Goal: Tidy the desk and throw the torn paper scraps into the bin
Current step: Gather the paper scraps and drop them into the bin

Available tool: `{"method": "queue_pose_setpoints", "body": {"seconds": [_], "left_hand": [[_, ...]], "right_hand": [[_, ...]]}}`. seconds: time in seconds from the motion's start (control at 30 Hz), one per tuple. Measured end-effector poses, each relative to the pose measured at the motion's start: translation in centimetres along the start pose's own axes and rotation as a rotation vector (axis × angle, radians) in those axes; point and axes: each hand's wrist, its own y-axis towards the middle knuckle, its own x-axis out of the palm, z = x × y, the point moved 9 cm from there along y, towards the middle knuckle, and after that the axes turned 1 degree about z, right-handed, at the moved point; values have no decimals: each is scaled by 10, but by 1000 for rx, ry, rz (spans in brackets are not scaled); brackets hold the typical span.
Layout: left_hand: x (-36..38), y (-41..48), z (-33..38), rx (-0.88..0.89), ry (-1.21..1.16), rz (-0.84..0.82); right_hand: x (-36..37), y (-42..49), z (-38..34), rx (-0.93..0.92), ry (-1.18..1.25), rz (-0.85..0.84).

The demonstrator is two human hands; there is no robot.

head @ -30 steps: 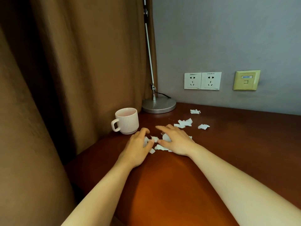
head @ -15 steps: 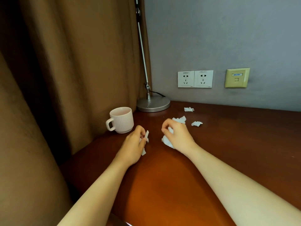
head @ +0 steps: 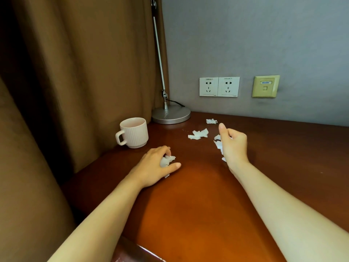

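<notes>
Left fingers (head: 164,149) are curled round a wad of scraps (head: 167,160), thumb tucked beneath, the left hand (head: 153,168) low on the desk (head: 188,205). Across, the right fingers (head: 222,130) bunch on a clutch of torn paper (head: 219,145), strips dangling below the right hand (head: 235,146).

This stuff looks featherlight and limp. It should crush small, but slivers could slide from a loose fist, so squeeze firmly. Two lots lie loose: a ragged cluster (head: 199,134) just beside the right hand and a smaller bit (head: 211,121) nearer the wall. Best pinch them from above, or sweep them together first.

How much each fist holds is hidden, as is anything under the right palm. No bin in view. The lamp (head: 171,115) is cut off at the top, and what's in the mug (head: 134,132) is hard to tell.
</notes>
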Motion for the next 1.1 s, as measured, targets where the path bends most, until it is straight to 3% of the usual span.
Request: {"method": "queue_pose_setpoints", "body": {"seconds": [0.23, 0.33, 0.47, 0.73, 0.9, 1.1], "left_hand": [[-7, -5, 14, 71, -21, 110], [-7, -12, 16, 47, -34, 134], [-10, -17, 14, -1, -10, 166], [-20, -26, 26, 20, 15, 236], [-22, -37, 40, 38, -108, 282], [-10, -59, 89, 88, -274, 299]], "right_hand": [[2, -7, -3, -66, -167, -78], [-14, -4, -6, -146, -384, -43], [-45, -7, -13, -146, -423, 31], [-70, -6, 1, 16, -150, 53], [-83, -15, -1, 148, 19, 29], [-108, -35, -25, 187, 10, -35]]}}
